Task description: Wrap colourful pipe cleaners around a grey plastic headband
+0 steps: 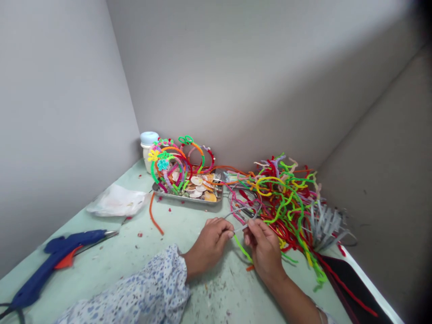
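Observation:
Both my hands meet over the near middle of the table. My left hand point(214, 240) pinches one end of a thin grey headband point(240, 228) between thumb and fingers. A bright green pipe cleaner point(241, 247) starts at that fingertip grip and slants down toward my right palm. Slightly to the right, my right hand point(265, 249) grips the grey headband with thumb and forefinger. Part of the band curves behind the hands, so its full shape is hard to make out. A short orange pipe cleaner piece point(250, 268) lies beside my right hand.
A metal tray point(202, 200) at the back holds decorated headbands point(175, 157) and round pieces. Behind it stands a lidded jar point(148, 148). Tangled pipe cleaners point(286, 198) and grey headbands point(327, 225) fill the right. A blue glue gun point(64, 254) and white plastic bag point(118, 201) lie left.

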A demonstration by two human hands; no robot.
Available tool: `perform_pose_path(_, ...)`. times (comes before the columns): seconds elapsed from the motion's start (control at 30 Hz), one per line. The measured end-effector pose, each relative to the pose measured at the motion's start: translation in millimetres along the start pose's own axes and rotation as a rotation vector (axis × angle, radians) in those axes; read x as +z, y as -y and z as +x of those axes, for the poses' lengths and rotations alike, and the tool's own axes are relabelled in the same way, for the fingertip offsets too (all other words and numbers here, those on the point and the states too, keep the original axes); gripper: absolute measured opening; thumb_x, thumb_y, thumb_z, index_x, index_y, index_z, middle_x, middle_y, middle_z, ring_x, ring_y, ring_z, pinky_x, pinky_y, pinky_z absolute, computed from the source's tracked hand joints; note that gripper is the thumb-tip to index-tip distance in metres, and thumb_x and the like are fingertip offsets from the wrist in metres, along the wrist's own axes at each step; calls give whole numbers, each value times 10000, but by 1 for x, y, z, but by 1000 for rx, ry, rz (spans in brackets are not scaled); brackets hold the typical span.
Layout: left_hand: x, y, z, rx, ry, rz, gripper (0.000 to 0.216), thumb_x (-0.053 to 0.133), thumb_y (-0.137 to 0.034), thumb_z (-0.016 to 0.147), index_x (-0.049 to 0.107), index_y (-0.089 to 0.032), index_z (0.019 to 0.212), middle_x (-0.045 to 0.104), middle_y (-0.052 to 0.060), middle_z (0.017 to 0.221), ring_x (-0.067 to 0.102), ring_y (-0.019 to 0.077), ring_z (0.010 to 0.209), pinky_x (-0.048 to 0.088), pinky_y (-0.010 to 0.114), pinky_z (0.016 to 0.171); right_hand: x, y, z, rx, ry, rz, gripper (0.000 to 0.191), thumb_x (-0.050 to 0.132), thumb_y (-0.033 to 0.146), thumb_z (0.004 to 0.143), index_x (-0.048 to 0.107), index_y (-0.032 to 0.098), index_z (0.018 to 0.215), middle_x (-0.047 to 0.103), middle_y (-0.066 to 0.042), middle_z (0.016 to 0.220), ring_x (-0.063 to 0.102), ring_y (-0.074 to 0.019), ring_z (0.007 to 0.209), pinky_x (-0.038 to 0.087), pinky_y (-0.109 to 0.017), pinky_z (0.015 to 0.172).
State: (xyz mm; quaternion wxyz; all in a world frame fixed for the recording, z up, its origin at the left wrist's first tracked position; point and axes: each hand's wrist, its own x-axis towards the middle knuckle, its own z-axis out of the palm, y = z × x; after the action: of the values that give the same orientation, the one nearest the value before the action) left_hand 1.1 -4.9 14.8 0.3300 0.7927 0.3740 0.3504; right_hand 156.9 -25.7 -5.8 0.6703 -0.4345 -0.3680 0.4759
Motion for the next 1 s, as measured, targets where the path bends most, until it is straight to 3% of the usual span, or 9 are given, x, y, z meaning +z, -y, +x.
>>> perform_pose_path(0.73, -3, 2, 3, -33, 73, -119, 246, 404, -310, 914, 564, -163, 799, 587, 20, 809, 518, 169, 834, 367, 297, 830, -5, -3, 4, 42, 81, 39, 241, 650, 389, 805, 638, 168, 710, 577, 23, 580, 465, -56, 427, 324, -181, 411)
perform_pose_path(1.0, -2, 6, 3, -16, 85, -161, 225, 424, -306, 913, 554, -170, 790, 593, 21, 809, 520, 172, 840, 363, 300, 819, -6, -7, 0, 8, 163, -85, 221, 606, 381, 847, 666, 171, 814, 577, 18, 564, 483, -80, 473, 366, -200, 475)
